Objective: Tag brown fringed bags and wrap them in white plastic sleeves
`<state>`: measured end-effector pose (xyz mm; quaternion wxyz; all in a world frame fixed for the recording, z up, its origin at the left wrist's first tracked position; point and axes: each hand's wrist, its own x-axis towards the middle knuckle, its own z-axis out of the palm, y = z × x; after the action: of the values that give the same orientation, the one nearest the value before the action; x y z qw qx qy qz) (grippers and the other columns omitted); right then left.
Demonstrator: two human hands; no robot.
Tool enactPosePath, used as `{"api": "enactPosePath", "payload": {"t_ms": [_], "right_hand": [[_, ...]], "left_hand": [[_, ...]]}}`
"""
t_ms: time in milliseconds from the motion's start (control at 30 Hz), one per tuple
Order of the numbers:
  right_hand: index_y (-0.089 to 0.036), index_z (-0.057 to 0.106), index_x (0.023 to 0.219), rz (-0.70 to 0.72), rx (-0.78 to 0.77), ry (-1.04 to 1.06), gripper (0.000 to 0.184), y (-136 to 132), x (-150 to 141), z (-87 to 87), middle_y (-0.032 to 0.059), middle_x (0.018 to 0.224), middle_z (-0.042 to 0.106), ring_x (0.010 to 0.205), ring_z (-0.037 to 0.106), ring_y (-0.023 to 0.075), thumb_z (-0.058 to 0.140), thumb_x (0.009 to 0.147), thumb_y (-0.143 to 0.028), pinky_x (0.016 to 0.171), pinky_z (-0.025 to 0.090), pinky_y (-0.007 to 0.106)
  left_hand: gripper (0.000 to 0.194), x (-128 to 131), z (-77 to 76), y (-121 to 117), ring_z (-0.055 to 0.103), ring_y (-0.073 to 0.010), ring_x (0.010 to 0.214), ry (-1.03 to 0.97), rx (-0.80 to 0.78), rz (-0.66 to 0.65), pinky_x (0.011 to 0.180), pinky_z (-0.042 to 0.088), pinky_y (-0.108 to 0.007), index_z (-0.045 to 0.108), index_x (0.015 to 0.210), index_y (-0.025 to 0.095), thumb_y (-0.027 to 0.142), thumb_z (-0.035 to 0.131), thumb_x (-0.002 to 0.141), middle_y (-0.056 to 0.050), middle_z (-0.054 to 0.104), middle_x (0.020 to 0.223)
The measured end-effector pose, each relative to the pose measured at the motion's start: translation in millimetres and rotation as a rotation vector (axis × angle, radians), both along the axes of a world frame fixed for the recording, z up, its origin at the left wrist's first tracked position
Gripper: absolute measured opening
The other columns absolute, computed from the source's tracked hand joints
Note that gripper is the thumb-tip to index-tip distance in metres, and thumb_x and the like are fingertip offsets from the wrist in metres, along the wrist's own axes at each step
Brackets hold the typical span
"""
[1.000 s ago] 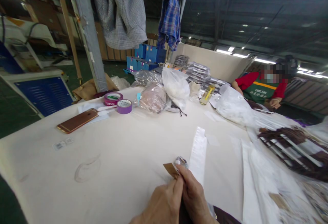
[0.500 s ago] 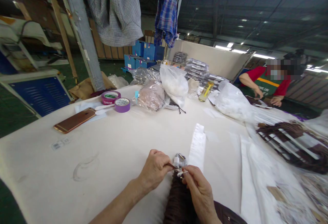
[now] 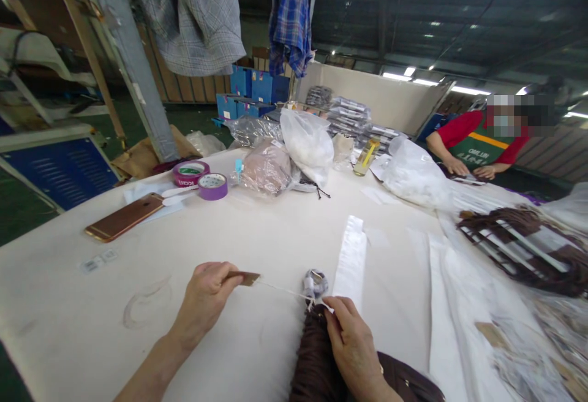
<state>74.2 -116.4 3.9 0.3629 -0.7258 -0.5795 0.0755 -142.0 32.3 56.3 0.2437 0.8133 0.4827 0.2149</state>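
My left hand [image 3: 205,295] pinches a small brown card tag [image 3: 244,277] and holds it out to the left. A thin pale string [image 3: 280,289] runs taut from the tag to a small silvery-white knot [image 3: 315,283] at the top of a dark brown hair bundle [image 3: 315,359]. My right hand [image 3: 353,345] is closed around the top of that bundle, fingertips at the knot. A long white paper strip [image 3: 351,257] lies on the white table [image 3: 138,304] just right of the knot.
A rose-gold phone [image 3: 124,216] and two purple tape rolls [image 3: 201,179] lie at the left. Plastic bags [image 3: 307,143] and a bottle [image 3: 364,157] stand at the far side. Brown hair bundles on white cards [image 3: 523,242] pile at the right. Another person in red sleeves [image 3: 463,144] works there.
My left hand has moved left, away from the bundle, drawing the brown tag out and pulling the string taut. The right hand stays at the top of the bundle.
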Motion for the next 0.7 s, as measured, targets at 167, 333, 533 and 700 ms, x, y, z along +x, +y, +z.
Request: {"api": "enactPosePath", "payload": {"t_ms": [167,333,533,700], "right_hand": [[-0.019,0.059,0.091,0.101,0.007,-0.004,0.022,-2,0,11.7,0.0064,0.088,0.059,0.080,0.060,0.0153,0.038,0.087,-0.014,0.072,0.051,0.026],[-0.020,0.059,0.091,0.008,0.061,-0.051,0.017,-21,19,21.5,0.0075,0.091,0.060,0.082,0.061,0.0170,0.042,0.087,-0.021,0.072,0.051,0.027],[-0.021,0.062,0.087,-0.084,-0.077,-0.106,0.021,-49,42,13.8,0.0063,0.084,0.066,0.077,0.062,0.0187,0.042,0.087,-0.028,0.067,0.050,0.030],[-0.022,0.064,0.095,-0.031,-0.215,-0.107,0.021,-47,42,10.5,0.0061,0.089,0.068,0.082,0.062,0.0202,0.046,0.087,-0.030,0.070,0.048,0.031]], "left_hand": [[0.013,-15,-3.9,-10,0.059,-0.0192,0.072,0.360,-0.286,-0.316,0.066,0.038,-0.026,0.062,0.070,0.019,0.020,0.049,0.069,-0.001,0.066,0.072],[0.041,2,18.6,-18,0.045,-0.0297,0.115,0.397,0.022,-0.240,0.094,0.031,-0.042,0.056,0.111,0.017,0.026,0.060,0.071,-0.013,0.053,0.122],[0.026,95,7.5,-35,0.059,-0.0267,0.086,0.247,-0.198,-0.247,0.074,0.040,-0.033,0.057,0.090,0.013,0.035,0.046,0.085,-0.013,0.064,0.087],[0.032,131,-27.0,-44,0.061,-0.0279,0.084,0.183,-0.354,-0.202,0.068,0.038,-0.030,0.056,0.094,0.010,0.039,0.049,0.082,-0.016,0.065,0.087]]}}
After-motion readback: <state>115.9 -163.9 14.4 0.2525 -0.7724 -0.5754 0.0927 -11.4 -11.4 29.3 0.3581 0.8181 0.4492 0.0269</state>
